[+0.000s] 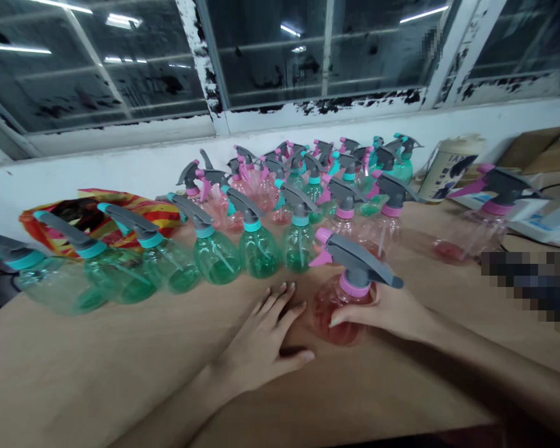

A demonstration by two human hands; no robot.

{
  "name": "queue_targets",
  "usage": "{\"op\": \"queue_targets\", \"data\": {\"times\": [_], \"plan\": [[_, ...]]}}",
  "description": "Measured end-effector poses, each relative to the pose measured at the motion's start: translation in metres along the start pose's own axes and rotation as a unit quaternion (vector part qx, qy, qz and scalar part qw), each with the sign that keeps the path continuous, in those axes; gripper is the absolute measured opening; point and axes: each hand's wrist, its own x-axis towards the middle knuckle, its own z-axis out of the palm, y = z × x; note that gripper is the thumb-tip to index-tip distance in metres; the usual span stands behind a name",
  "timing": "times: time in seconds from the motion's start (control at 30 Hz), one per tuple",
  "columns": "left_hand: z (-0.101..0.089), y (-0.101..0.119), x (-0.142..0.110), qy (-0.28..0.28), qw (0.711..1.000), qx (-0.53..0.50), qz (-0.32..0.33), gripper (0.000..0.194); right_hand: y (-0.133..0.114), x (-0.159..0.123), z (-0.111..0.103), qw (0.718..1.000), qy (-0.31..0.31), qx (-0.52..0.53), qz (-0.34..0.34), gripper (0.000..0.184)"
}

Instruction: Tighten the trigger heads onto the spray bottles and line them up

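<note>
Your right hand (382,309) cups the light, slick pink spray bottle (340,316) by its body; your left hand (261,339) lies open beside it.

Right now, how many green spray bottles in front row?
6 green spray bottles, left to right: first, second, third, fourth, fifth, sixth, beyond the left hand. More behind, partly hidden.

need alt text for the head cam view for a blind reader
A person's right hand grips a pink plastic spray bottle with a grey trigger head on a brown-covered table, the left hand resting flat beside it. Rows of similar spray bottles, green and pink, stand behind, along a white wall beneath a window.
</note>
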Motion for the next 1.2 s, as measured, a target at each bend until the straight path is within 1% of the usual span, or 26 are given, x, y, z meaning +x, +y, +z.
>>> {"op": "queue_targets", "data": {"times": [0.1,0.2,0.3,0.37,0.47,0.6,0.67,0.73,0.77,0.83,0.9,0.97,1.03,1.1,1.2], "plan": [[0.001,-0.001,0.0,0.009,1.0,-0.001,-0.002,0.075,0.003,-0.012,-0.002,1.0,-0.001,0.014,0.026,0.059],[0.001,-0.002,0.0,0.009,1.0,0.001,-0.004,0.074,0.002,-0.021,-0.005,0.998,0.031,-0.023,0.052,0.053],[0.0,-0.001,0.001,0.008,1.0,0.006,-0.007,0.071,-0.004,-0.027,-0.009,0.997,0.035,-0.047,0.057,0.041],[-0.001,0.0,0.001,0.013,1.0,0.012,-0.011,0.07,-0.008,-0.03,-0.014,0.997,0.031,-0.047,0.06,0.04],[-0.004,0.003,0.0,0.017,0.999,0.023,-0.015,0.069,-0.01,-0.038,-0.024,0.995,0.034,-0.054,0.072,0.045],[-0.005,0.01,-0.003,0.02,0.999,0.043,-0.022,0.063,-0.003,-0.054,-0.049,0.989,0.052,-0.096,0.098,0.045],[-0.004,0.015,-0.004,0.023,0.998,0.053,-0.019,0.062,0.006,-0.063,-0.066,0.984,0.072,-0.13,0.098,0.043],[-0.002,0.02,-0.002,0.021,0.998,0.06,-0.007,0.062,0.02,-0.072,-0.085,0.975,0.098,-0.171,0.1,0.044],[-0.001,0.023,-0.001,0.02,0.998,0.062,0.001,0.062,0.029,-0.076,-0.094,0.97,0.11,-0.186,0.108,0.046],[0.0,0.031,0.003,0.019,0.998,0.061,0.019,0.062,0.05,-0.081,-0.11,0.967,0.11,-0.194,0.124,0.048],[0.001,0.039,0.008,0.017,0.997,0.062,0.035,0.061,0.069,-0.08,-0.123,0.962,0.129,-0.193,0.142,0.052],[0.003,0.046,0.013,0.02,0.996,0.069,0.051,0.06,0.085,-0.073,-0.131,0.956,0.159,-0.202,0.143,0.056],[0.006,0.051,0.017,0.029,0.994,0.078,0.064,0.06,0.096,-0.062,-0.136,0.955,0.178,-0.194,0.14,0.057],[0.01,0.054,0.019,0.05,0.993,0.086,0.07,0.06,0.102,-0.049,-0.139,0.952,0.183,-0.203,0.14,0.054],[0.014,0.054,0.02,0.081,0.989,0.095,0.078,0.063,0.109,-0.031,-0.141,0.94,0.184,-0.257,0.126,0.047]]}}
